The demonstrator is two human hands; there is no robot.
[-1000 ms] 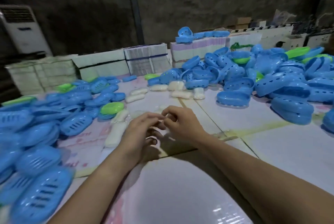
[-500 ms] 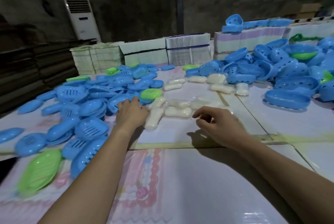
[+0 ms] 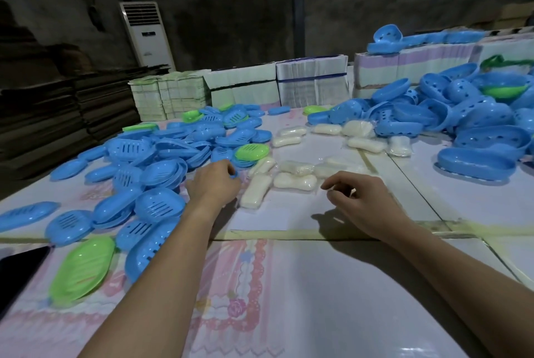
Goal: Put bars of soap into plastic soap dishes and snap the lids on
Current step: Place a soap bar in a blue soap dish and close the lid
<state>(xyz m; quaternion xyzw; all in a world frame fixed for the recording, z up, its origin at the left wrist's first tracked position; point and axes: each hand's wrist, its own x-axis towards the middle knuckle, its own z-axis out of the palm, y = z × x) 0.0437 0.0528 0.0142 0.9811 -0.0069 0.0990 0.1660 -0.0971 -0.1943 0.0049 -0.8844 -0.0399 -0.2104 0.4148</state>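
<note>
Reaching into the pile of lids (image 3: 161, 155) at ten o'clock, the left hand (image 3: 213, 183) curls its fingers at the edge of a blue piece by the green lid (image 3: 251, 152); whether the grip has closed on anything cannot be told, since the fingertips are hidden behind the knuckles. The right hand (image 3: 358, 198) hovers just short of the soap (image 3: 294, 181), fingers loosely curled and holding nothing.

Wrapped white bars lie at the middle of the table (image 3: 318, 285), a near cluster at twelve o'clock from the hands and a further row beyond it toward one o'clock. Each bar looks light and firm, but its clear film is likely slick and loose, so a hold across the narrow waist, thumb against fingers, should serve better than a pinch of the wrapper.

Slotted lids appear thin, stiff and very light, apt to slide and scatter when one is pulled from the heap; the rim is the natural place to take hold. Deeper dishes (image 3: 476, 161) are piled at two o'clock, well apart from the lids.

Bundled paper stacks (image 3: 312, 80) line the far edge, with an air conditioner (image 3: 147, 34) standing at eleven o'clock.
</note>
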